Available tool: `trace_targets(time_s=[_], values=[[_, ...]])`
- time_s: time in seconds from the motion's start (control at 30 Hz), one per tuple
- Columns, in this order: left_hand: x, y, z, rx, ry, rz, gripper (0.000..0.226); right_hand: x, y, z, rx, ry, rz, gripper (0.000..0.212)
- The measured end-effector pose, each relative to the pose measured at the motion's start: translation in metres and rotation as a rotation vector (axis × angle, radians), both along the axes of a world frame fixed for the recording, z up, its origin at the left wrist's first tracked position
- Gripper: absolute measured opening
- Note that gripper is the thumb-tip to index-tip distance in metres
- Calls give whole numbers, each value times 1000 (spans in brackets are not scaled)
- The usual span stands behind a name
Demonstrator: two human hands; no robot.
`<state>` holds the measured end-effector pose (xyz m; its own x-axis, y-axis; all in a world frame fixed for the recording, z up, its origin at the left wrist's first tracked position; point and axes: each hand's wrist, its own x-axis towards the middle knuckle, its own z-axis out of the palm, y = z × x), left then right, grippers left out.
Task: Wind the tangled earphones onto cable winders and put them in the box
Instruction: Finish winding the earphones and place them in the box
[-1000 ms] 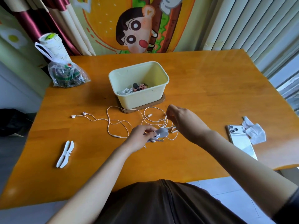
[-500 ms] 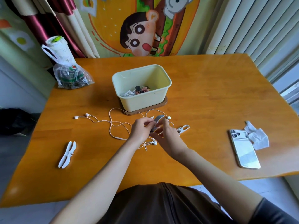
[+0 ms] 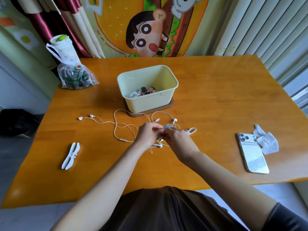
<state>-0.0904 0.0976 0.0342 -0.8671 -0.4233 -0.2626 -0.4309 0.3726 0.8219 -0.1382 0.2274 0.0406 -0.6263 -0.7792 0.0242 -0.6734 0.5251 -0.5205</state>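
Evidently the winding step is in hand: a grey winder [image 3: 167,126] is pinched in the curled fingers of the left hand [image 3: 147,135] and held just above the table [image 3: 216,100], a little nearer than the box [image 3: 150,104]. The right hand [image 3: 179,139] is closed against the winder's right side, its fingertips seemingly nipped on the cable, though the exact contact is hidden by the knuckles. The tangled earphones [image 3: 123,140] are spread on the table around and to the left of the hands, with two buds [image 3: 91,116] lying well out to the left, a plug [image 3: 157,120] just beyond the hands and another bud [image 3: 160,146] just nearer than them. For a clean wrap, the winder is best kept steady by the left hand while the cable is fed by the right under light tension, with each turn laid beside the last and not crossed over it. The crossed loops on the left should be shaken loose before they are drawn in, since a pulled knot is likely to be tightened. The loose end is probably best tucked into the winder's slot before the bundle is dropped into the box, where wound sets already lie. A white winder [image 3: 70,155] is left lying at the near left, presumably for a second set.
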Motion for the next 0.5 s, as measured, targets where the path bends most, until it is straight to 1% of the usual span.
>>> trace_targets(time_s=[0.1, 0.17, 0.2, 0.3, 0.33, 0.5], values=[[3, 1, -2, 5, -18, 9, 24, -1, 4, 2, 7, 0, 37, 19], [5, 2, -4, 56, 2, 25, 23, -2, 5, 5, -11, 1, 36, 19], [6, 2, -4, 108, 18, 36, 23, -3, 6, 7, -34, 5, 34, 18], [7, 4, 1, 363, 58, 124, 27, -9, 7, 12, -101, 11, 8, 13], [7, 4, 4, 410, 61, 145, 30, -11, 7, 15, -114, 12, -8, 13], [6, 4, 6, 409, 77, 128, 32, -14, 7, 24, -172, 14, -9, 12]])
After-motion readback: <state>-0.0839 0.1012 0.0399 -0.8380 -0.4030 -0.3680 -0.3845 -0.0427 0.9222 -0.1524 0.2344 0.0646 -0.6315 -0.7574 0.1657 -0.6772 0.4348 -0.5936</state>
